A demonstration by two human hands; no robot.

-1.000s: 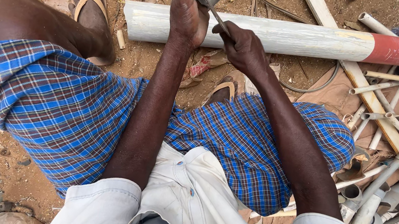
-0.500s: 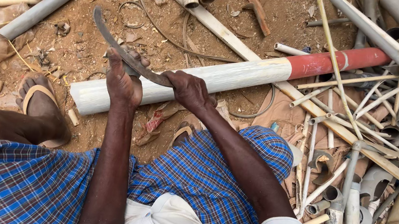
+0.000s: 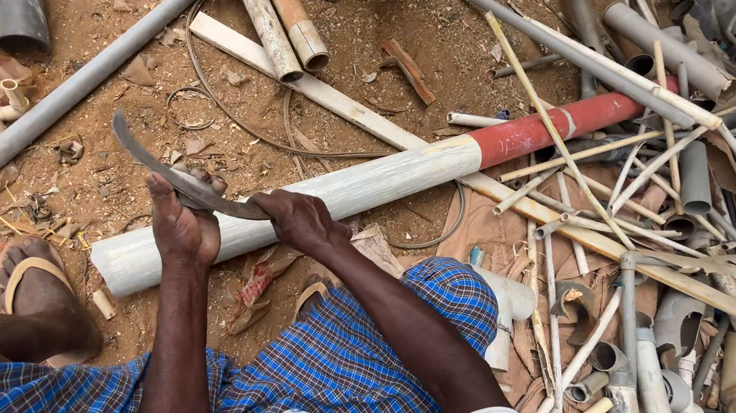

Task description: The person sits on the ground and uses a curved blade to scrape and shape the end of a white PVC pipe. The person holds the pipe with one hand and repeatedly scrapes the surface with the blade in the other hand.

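my left hand (image 3: 182, 227) and right hand (image 3: 301, 220) are both closed on a curved blade (image 3: 174, 176), pressed against the white pipe (image 3: 361, 186) across the dirt in front of me. the pipe's long axis runs from lower left to upper right, its far end red. the blade tip points up-left; its handle is hidden in my right fist. scrap pipes (image 3: 668, 317) crowd the right, a grey pipe (image 3: 73, 93) lies left, my sandalled foot (image 3: 40, 291) beside the pipe's near end
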